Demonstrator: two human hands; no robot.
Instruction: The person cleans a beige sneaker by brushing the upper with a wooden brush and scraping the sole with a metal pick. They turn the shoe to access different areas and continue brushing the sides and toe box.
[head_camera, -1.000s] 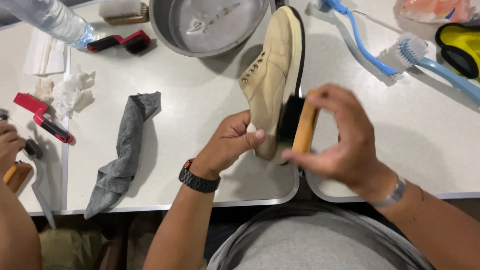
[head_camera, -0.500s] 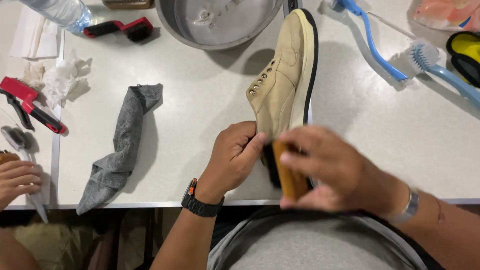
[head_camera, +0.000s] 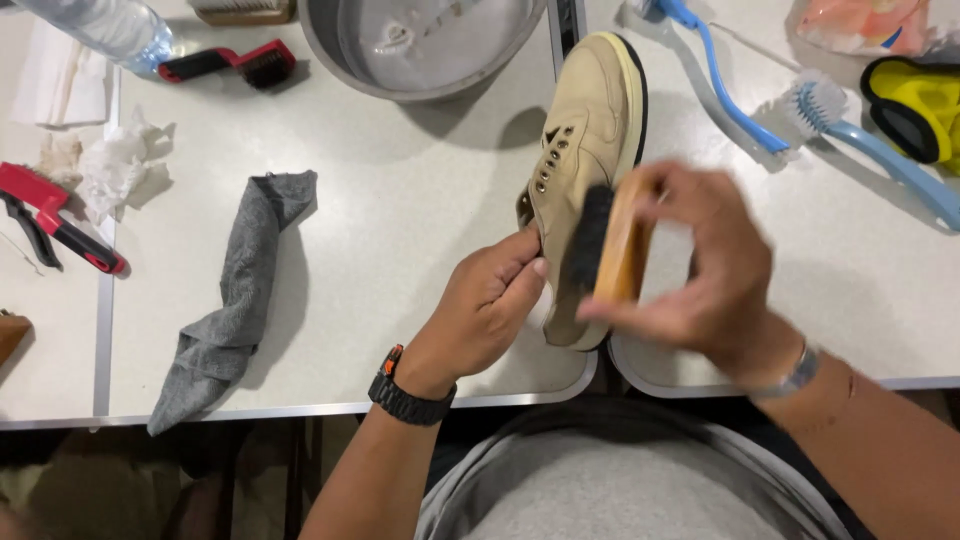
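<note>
A tan suede shoe (head_camera: 590, 130) lies on its side on the white table (head_camera: 400, 250), toe pointing away from me. My left hand (head_camera: 490, 300), with a black watch on the wrist, grips the shoe near its heel opening. My right hand (head_camera: 700, 265) holds a wooden brush with dark bristles (head_camera: 605, 240), the bristles pressed against the shoe's side. The right hand and brush are blurred.
A metal basin (head_camera: 430, 45) stands at the back. A grey cloth (head_camera: 235, 300) lies at left, with crumpled tissue (head_camera: 110, 170) and red-black tools (head_camera: 55, 220) beyond it. Blue brushes (head_camera: 800, 110) and a yellow item (head_camera: 915, 105) lie at right. A plastic bottle (head_camera: 100, 25) sits top left.
My right hand with the brush moved from the heel end up along the shoe's side. The left hand kept its grip. Another person's hand at far left has left the view.
</note>
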